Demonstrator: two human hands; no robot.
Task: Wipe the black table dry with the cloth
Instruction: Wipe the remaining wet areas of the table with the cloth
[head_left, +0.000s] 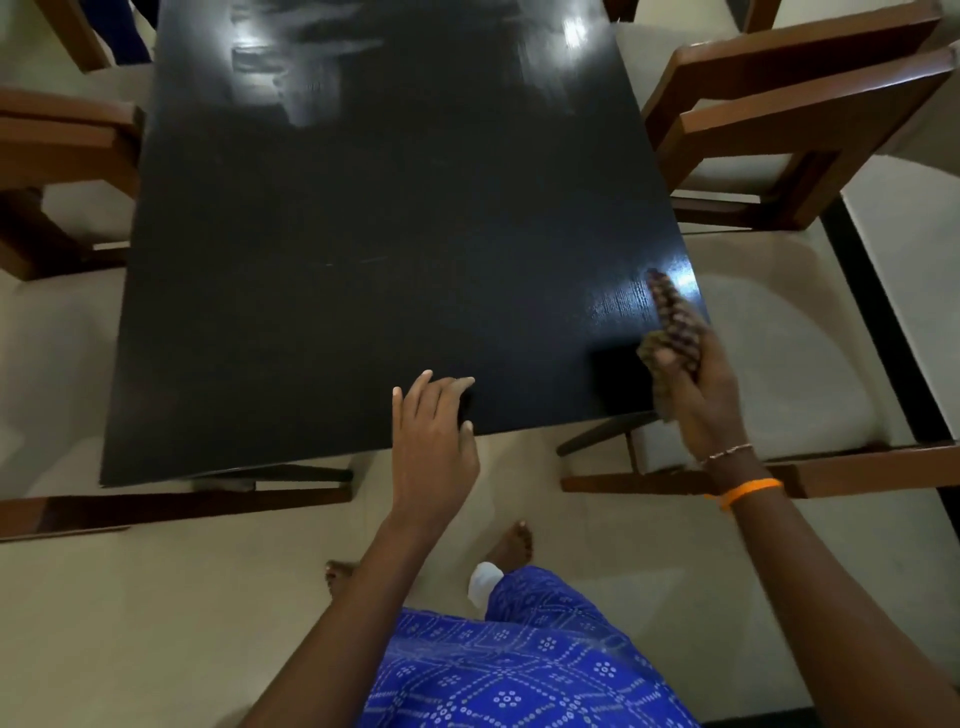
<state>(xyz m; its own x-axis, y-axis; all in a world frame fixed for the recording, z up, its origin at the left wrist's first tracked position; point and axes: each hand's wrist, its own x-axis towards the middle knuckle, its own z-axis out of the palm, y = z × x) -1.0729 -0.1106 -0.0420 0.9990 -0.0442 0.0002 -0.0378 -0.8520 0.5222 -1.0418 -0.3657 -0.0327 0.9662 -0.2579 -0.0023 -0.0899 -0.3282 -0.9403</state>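
The black table (363, 234) fills the middle of the view, with wet smears and light glare on its far part. My right hand (706, 384) grips a bunched brown patterned cloth (672, 317) at the table's near right corner; the cloth's tip points away from me over the shiny surface. My left hand (434, 431) rests on the near edge of the table with its fingers spread, holding nothing.
Wooden chairs with pale seats surround the table: one at the right (779, 119), one at the left (57, 156), another at the near right (779, 364). Chair rails (182, 504) stand close to the near edge. My bare feet are on the pale floor.
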